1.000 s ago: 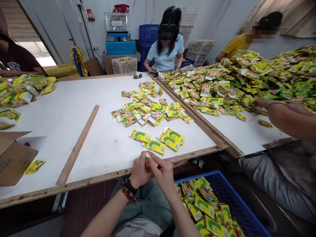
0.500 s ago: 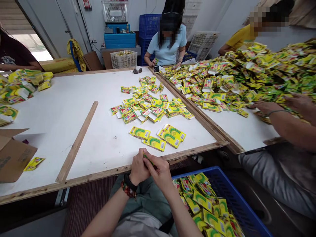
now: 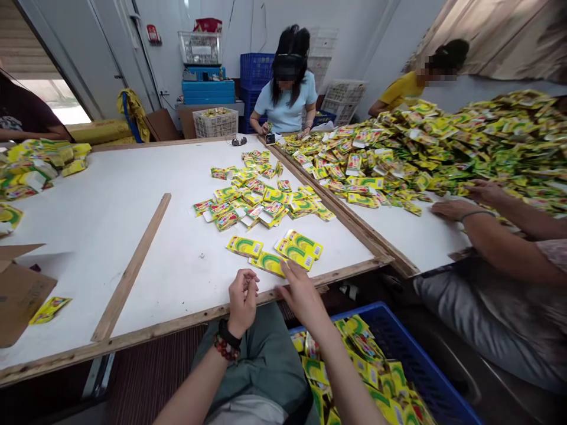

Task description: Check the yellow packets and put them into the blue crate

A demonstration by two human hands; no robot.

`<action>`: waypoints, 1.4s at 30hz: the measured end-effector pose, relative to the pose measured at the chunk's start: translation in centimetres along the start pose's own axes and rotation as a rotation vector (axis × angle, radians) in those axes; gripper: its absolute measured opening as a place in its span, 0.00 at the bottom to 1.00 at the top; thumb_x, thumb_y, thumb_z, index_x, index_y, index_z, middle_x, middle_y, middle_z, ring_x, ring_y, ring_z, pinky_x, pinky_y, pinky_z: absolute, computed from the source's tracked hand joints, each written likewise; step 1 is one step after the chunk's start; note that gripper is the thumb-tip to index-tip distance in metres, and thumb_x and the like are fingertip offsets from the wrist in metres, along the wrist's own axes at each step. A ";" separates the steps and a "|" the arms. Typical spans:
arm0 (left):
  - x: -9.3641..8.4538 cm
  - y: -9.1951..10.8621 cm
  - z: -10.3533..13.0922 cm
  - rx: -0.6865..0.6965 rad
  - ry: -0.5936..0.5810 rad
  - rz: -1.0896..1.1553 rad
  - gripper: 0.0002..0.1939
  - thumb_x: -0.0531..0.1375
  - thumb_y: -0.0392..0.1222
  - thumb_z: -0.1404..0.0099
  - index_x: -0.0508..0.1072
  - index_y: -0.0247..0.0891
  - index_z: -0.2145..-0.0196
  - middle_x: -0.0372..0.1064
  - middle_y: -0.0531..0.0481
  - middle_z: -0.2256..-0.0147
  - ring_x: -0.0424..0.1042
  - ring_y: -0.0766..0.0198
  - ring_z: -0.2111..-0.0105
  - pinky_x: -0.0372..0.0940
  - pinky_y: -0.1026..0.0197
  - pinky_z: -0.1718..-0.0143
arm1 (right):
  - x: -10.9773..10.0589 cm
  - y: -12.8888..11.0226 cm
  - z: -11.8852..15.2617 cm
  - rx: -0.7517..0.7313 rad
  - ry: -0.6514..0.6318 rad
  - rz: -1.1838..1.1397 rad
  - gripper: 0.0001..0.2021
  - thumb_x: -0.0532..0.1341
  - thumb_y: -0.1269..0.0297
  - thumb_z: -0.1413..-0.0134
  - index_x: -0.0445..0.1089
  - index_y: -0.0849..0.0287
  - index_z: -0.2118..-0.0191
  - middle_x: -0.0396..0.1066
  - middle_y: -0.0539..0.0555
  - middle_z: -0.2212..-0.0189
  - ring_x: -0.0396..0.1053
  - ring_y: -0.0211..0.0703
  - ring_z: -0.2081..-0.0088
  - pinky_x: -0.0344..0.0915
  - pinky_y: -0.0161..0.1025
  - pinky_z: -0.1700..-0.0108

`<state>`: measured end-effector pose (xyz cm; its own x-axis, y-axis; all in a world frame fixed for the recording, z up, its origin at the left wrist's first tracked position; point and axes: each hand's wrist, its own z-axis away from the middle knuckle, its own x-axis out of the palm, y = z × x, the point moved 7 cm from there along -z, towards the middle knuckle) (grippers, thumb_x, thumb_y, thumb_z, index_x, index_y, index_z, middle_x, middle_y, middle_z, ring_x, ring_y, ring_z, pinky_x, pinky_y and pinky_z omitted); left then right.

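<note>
My left hand (image 3: 243,298) is held at the table's front edge with its fingers curled in, and nothing shows between them. My right hand (image 3: 303,292) reaches over the edge with fingers stretched out. Its fingertips are at the near end of a flat yellow-green carton (image 3: 267,263); whether they touch it is unclear. Close by lie another small carton (image 3: 244,246) and two overlapping cartons (image 3: 294,254), barcode ends to the right. A loose heap of similar cartons (image 3: 261,200), some with white flaps up, spreads behind them.
A blue crate (image 3: 425,366) full of cartons stands below the edge at my right. Wooden strips (image 3: 133,265) divide the white table (image 3: 186,260). A cardboard box (image 3: 26,295) sits left. A big carton pile (image 3: 465,147) rises right, beside a co-worker's hands (image 3: 460,206); another person (image 3: 286,97) sits opposite.
My hands, together before around a small yellow-green piece, have parted. The right has reached forward to the near cartons; the left stays at the edge. The piece no longer shows in them.
</note>
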<state>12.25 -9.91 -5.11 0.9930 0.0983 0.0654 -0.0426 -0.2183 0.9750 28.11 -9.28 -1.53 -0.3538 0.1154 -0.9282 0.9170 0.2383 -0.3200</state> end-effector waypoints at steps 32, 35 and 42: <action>1.4 2.5 1.3 0.366 -0.125 -0.442 0.20 0.60 0.41 0.44 0.60 0.40 0.54 0.70 0.45 0.60 0.74 0.59 0.65 0.69 0.58 0.66 | -2.0 -6.7 2.3 -0.281 0.289 -0.709 0.15 0.63 0.66 0.45 0.75 0.54 0.51 0.78 0.57 0.57 0.77 0.48 0.59 0.73 0.39 0.59; 1.5 1.9 0.9 0.284 -0.126 -0.460 0.19 0.59 0.39 0.45 0.59 0.40 0.55 0.70 0.48 0.65 0.73 0.59 0.70 0.67 0.59 0.71 | -2.2 -6.3 1.7 -0.206 0.345 -0.648 0.14 0.60 0.67 0.43 0.75 0.57 0.52 0.79 0.57 0.62 0.78 0.43 0.68 0.73 0.35 0.66; 1.3 1.1 0.5 0.180 -0.072 -0.490 0.18 0.61 0.41 0.47 0.58 0.41 0.61 0.67 0.51 0.70 0.71 0.59 0.72 0.63 0.60 0.73 | -1.1 -6.3 0.5 -0.123 0.158 -0.755 0.15 0.60 0.64 0.43 0.74 0.55 0.50 0.76 0.54 0.54 0.76 0.49 0.55 0.72 0.44 0.51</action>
<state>13.54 -10.48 -4.02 0.8970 0.1652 -0.4099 0.4419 -0.3274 0.8352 22.81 -11.35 1.44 -0.9043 0.0129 -0.4267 0.3939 0.4108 -0.8223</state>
